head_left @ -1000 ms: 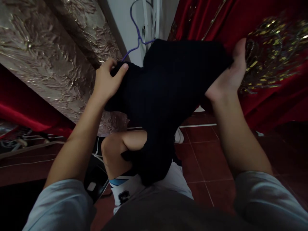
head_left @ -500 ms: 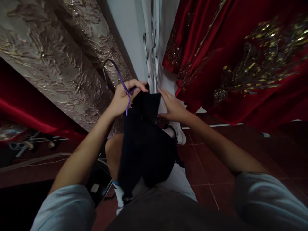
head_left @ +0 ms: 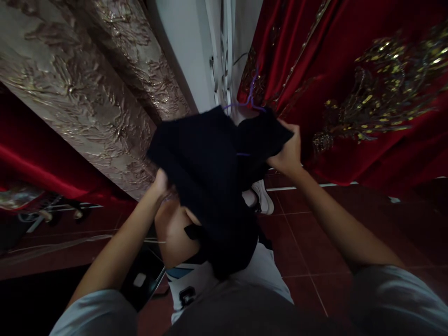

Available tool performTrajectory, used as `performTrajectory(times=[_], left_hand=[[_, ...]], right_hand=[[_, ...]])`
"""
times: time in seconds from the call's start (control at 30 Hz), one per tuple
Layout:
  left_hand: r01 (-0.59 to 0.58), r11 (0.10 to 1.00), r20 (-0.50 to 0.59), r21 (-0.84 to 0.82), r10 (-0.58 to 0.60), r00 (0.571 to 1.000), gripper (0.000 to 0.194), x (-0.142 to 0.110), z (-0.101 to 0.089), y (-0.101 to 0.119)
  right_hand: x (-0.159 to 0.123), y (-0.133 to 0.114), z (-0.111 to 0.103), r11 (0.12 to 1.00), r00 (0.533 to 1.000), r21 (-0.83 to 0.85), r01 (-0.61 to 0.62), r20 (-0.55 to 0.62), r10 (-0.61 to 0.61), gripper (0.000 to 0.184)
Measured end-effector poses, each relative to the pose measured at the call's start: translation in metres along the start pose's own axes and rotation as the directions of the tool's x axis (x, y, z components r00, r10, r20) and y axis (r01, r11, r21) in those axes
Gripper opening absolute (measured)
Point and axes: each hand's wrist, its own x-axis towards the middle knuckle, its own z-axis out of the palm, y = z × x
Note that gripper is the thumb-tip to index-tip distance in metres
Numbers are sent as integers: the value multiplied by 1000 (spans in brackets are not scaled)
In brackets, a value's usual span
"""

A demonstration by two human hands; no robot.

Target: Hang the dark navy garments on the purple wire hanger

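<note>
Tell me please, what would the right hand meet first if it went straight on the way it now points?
The dark garment, whose edge the right hand holds, comes first. Beyond that, the purple hanger seems roughly in line, though depth is unclear.

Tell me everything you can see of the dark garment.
The garment is navy to near-black, plain, soft-looking cloth, creased and loosely folded. It is spread between the left hand, at its left edge with fingers mostly hidden, and the right hand, which holds its right corner. A purple hanger sits at its upper right part, hook sticking out above. The lower end hangs in front of the white shorts. Its full shape is unclear.
</note>
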Motion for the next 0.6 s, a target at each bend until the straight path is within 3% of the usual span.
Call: performTrajectory(times=[0.07,0.17,0.27,0.37,0.6], left_hand=[[40,978,83,-203,-23,996,75,-3,3,-15],[50,839,77,-542,-9,997,65,-3,20,-29],[0,844,-76,-536,-48,996,53,-3,39,-35],[18,855,-104,-518,-84,991,48,-7,48,-37],[7,873,-145,-488,-88,985,45,-8,37,-29]], right_hand=[[19,-3,-15,994,997,-85,-71,-7,71,81],[49,-20,-33,984,997,-167,-58,46,67,77],[65,-36,-48,981,994,-194,-5,102,25,77],[68,-42,-58,977,992,-215,20,130,8,78],[71,-41,-53,959,997,-283,2,70,19,85]])
